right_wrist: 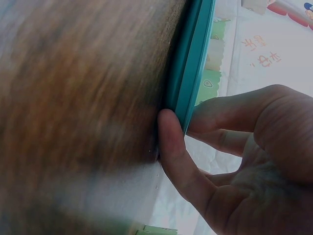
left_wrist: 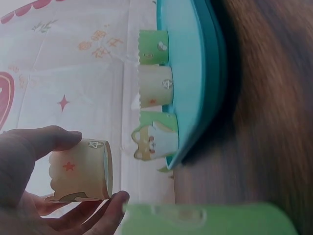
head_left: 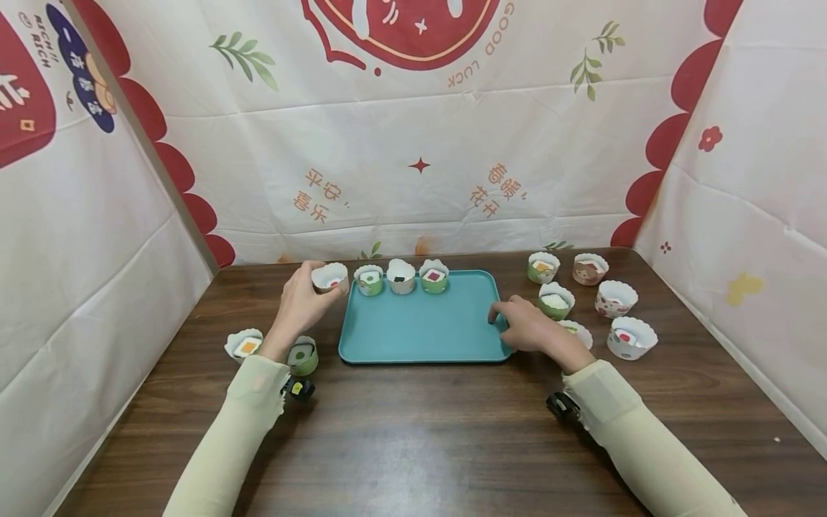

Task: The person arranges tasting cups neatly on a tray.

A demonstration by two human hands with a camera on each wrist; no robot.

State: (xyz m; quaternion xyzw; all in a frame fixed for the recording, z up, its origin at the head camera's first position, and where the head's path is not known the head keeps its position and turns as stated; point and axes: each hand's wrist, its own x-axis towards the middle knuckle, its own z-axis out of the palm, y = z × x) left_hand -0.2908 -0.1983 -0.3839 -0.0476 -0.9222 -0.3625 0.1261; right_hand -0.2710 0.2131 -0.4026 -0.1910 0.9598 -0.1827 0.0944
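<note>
Left hand: the left hand (head_left: pixel 302 300) pinches a small cream paper cup (head_left: pixel 330 277) between thumb and fingers, held up off the table just left of the tray's far-left corner; the left wrist view shows the cup (left_wrist: pixel 80 171) on its side in the grip, a red star on its wall.
Right hand: the right hand (head_left: pixel 526 327) grips the tray's right edge near the front corner; in the right wrist view the thumb (right_wrist: pixel 171 147) sits under the rim and the fingers curl over it.
Tray: a teal tray (head_left: pixel 420 334) lies flat on the dark wooden table (head_left: pixel 413 431), between the two hands.
Cups on the tray: three stand in a row along the far edge, a green one (head_left: pixel 369 280), a white one (head_left: pixel 401 276) and another green one (head_left: pixel 434 276), all upright.
Cups off the tray, left: two stand near the left wrist, a white one (head_left: pixel 244 345) and a green one (head_left: pixel 302 356).
Cups off the tray, right: five or so stand in a cluster right of the tray; one is partly hidden behind the right hand.
Step in hand: as I judge it, a fourth cup is being carried to the row while the other hand steadies the tray.
Next move calls for: bringing the held cup over the rim, keeping it upright, and setting it at the left end of the row, beside the first green cup without knocking it.
</note>
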